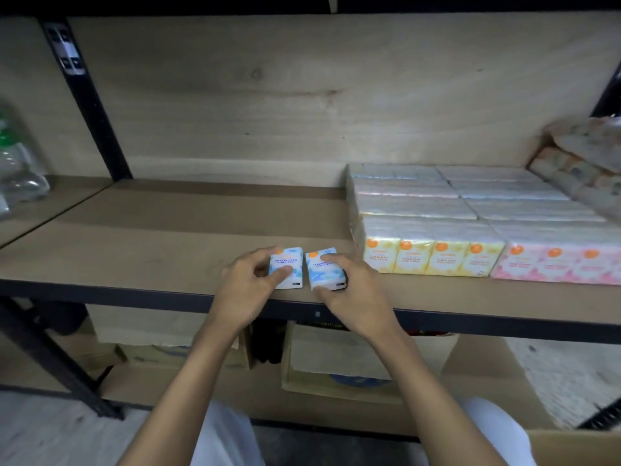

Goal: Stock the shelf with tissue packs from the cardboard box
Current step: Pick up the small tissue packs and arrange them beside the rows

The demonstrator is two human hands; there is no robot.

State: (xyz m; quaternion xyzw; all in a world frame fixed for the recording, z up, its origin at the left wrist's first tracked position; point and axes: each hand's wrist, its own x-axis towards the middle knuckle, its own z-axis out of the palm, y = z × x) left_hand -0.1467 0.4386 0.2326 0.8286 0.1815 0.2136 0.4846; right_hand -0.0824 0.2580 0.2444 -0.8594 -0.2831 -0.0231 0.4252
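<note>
At the near edge of the shelf [168,237], the left hand [248,284] pinches one blue tissue pack [288,264] and the right hand [353,290] grips a second pack [322,274] just beside it, left of the yellow packs [430,260]. So near the lip, a nudge on release could topple either off. Both look small, soft and glossy-wrapped.

Crumpled clear plastic bag [23,183] at far left; open, paper-lined carton [336,368] low down, centre
</note>
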